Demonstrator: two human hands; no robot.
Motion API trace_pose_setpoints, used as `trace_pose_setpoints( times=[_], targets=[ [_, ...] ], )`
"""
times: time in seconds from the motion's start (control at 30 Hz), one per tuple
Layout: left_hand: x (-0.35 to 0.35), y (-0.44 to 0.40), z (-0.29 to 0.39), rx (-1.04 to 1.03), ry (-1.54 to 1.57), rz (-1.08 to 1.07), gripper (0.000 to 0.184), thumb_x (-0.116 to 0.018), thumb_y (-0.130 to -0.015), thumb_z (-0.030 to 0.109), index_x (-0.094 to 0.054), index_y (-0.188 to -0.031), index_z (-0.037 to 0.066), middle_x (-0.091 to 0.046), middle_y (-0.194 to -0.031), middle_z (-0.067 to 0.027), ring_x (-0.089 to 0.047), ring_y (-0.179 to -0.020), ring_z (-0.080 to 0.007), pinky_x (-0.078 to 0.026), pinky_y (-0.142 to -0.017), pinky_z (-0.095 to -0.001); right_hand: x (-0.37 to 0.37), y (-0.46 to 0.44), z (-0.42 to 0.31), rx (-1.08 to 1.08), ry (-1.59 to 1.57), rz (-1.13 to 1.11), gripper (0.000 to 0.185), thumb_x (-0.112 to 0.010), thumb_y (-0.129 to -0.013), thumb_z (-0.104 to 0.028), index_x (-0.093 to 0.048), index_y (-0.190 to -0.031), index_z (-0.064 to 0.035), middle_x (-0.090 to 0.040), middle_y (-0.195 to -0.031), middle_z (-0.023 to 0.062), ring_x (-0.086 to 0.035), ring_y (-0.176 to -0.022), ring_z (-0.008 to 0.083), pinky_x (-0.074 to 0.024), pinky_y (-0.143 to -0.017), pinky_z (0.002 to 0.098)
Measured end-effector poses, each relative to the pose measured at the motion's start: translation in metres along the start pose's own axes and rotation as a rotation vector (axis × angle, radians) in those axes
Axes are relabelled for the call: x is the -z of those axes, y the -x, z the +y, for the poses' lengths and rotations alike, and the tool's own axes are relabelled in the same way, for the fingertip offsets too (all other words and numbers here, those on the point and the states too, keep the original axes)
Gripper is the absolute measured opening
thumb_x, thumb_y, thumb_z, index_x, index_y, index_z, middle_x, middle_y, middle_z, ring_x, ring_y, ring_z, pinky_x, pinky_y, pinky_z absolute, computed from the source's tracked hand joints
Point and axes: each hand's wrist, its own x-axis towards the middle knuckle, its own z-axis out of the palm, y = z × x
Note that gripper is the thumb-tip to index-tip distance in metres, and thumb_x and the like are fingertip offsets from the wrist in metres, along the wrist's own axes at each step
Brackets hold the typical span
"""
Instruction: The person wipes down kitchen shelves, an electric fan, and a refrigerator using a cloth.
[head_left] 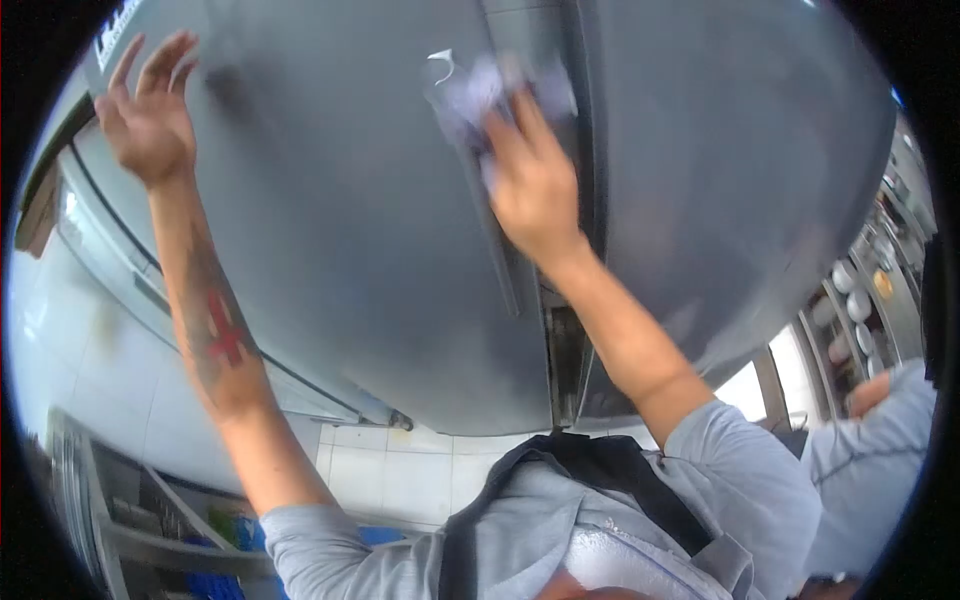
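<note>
A large grey metal double door (350,220) fills most of the head view, with a dark vertical gap and handle strip at its middle. My right hand (537,190) presses a crumpled pale lilac cloth (478,98) against the door beside this gap; hand and cloth are blurred by motion. A small white curved mark (441,66) shows on the door just left of the cloth. At the upper left, my left hand (150,125) is raised near the door's left part, its fingers apart and holding nothing. Whether it touches the surface I cannot tell.
A co-worker's grey sleeve (870,440) is close on the right, with part of a hand. Behind it, shelves hold several white bowls (858,305). At lower left stands a metal rack (150,540) with blue items. White floor tiles (385,480) show below the door.
</note>
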Motion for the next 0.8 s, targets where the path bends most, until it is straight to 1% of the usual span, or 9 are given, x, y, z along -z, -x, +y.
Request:
trace_pose_setpoints(
  times=[0.2,0.3,0.33,0.4,0.5,0.53,0.6,0.73,0.8],
  targets=[
    [-0.022,0.29,0.035,0.391,0.303,-0.167,0.073,-0.031,-0.106,0.058,-0.056,-0.126,-0.007,-0.068,-0.093,-0.0189,-0.068,-0.082,-0.0265,-0.055,-0.075,-0.0361,0.088,0.332,-0.023,-0.613,0.075,-0.619,0.036,-0.056,-0.09,0.0,-0.07,-0.122,-0.0056,-0.068,-0.113,0.0259,-0.067,-0.1,0.0431,-0.0549,-0.086,0.0464],
    [-0.068,0.494,0.048,1.399,0.535,-0.205,0.058,-0.038,-0.108,0.049,-0.063,-0.121,-0.001,-0.073,-0.092,-0.0122,-0.07,-0.083,-0.0198,-0.054,-0.075,-0.0307,0.137,0.393,-0.019,-1.101,-0.15,-1.119,0.035,-0.049,-0.099,-0.005,-0.065,-0.131,-0.0057,-0.069,-0.116,0.0255,-0.07,-0.105,0.0356,-0.0523,-0.094,0.0398],
    [-0.072,0.573,0.064,1.729,0.481,-0.184,0.056,-0.041,-0.107,0.053,-0.065,-0.122,0.004,-0.074,-0.093,-0.0111,-0.071,-0.084,-0.0185,-0.052,-0.074,-0.0286,0.146,0.434,-0.023,-1.341,-0.208,-1.026,0.037,-0.049,-0.102,-0.006,-0.061,-0.137,-0.0051,-0.069,-0.124,0.0185,-0.068,-0.108,0.0289,-0.0518,-0.095,0.0378],
    [-0.071,0.677,0.114,1.93,0.373,-0.297,0.058,-0.03,-0.111,0.05,-0.056,-0.136,0.005,-0.072,-0.109,-0.0158,-0.069,-0.104,-0.0264,-0.053,-0.09,-0.0367,0.149,0.424,-0.068,-1.671,-0.273,-0.933,0.041,-0.05,-0.105,-0.014,-0.051,-0.145,-0.0051,-0.065,-0.131,0.0151,-0.064,-0.116,0.0291,-0.05,-0.1,0.0405],
    [-0.059,0.673,0.171,2.336,0.564,0.301,0.066,-0.04,-0.104,0.06,-0.05,-0.143,0.007,-0.06,-0.134,-0.02,-0.059,-0.123,-0.0304,-0.049,-0.103,-0.0474,0.126,0.392,-0.131,-1.695,-0.421,-1.034,0.044,-0.05,-0.107,-0.028,-0.048,-0.147,-0.01,-0.063,-0.134,0.0157,-0.062,-0.121,0.0289,-0.0475,-0.103,0.0398],
    [-0.056,0.663,0.18,2.344,0.56,0.314,0.066,-0.04,-0.104,0.06,-0.05,-0.143,0.007,-0.06,-0.134,-0.02,-0.059,-0.123,-0.0304,-0.049,-0.103,-0.0474,0.123,0.369,-0.144,-1.592,-0.559,-1.182,0.047,-0.051,-0.107,-0.037,-0.048,-0.148,-0.0148,-0.062,-0.134,0.0146,-0.061,-0.124,0.0275,-0.0458,-0.104,0.0379],
    [-0.043,0.643,0.185,1.905,1.431,0.714,0.075,-0.048,-0.097,0.068,-0.051,-0.143,0.008,-0.055,-0.14,-0.0189,-0.056,-0.127,-0.0316,-0.048,-0.104,-0.0475,0.131,0.323,-0.152,-1.447,-0.432,-1.276,0.05,-0.048,-0.107,-0.041,-0.048,-0.148,-0.0133,-0.059,-0.139,0.0188,-0.059,-0.126,0.0316,-0.0442,-0.107,0.0403],
    [-0.005,0.545,0.138,1.538,0.907,0.728,0.061,-0.062,-0.097,0.049,-0.054,-0.138,0.005,-0.062,-0.133,-0.016,-0.062,-0.12,-0.0331,-0.048,-0.107,-0.0496,0.196,0.361,-0.127,-1.362,-0.252,-1.211,0.052,-0.049,-0.105,-0.046,-0.049,-0.147,-0.0145,-0.057,-0.143,0.0226,-0.057,-0.131,0.0343,-0.0424,-0.109,0.0415],
    [-0.013,0.407,0.146,1.405,0.041,0.538,0.054,-0.066,-0.096,0.039,-0.056,-0.137,0.005,-0.061,-0.131,-0.0124,-0.059,-0.119,-0.0264,-0.05,-0.099,-0.0425,0.247,0.4,-0.119,-1.56,-0.16,-1.234,0.052,-0.053,-0.104,-0.044,-0.052,-0.144,-0.012,-0.063,-0.134,0.0222,-0.061,-0.125,0.0327,-0.0452,-0.105,0.0404]
  ],
)
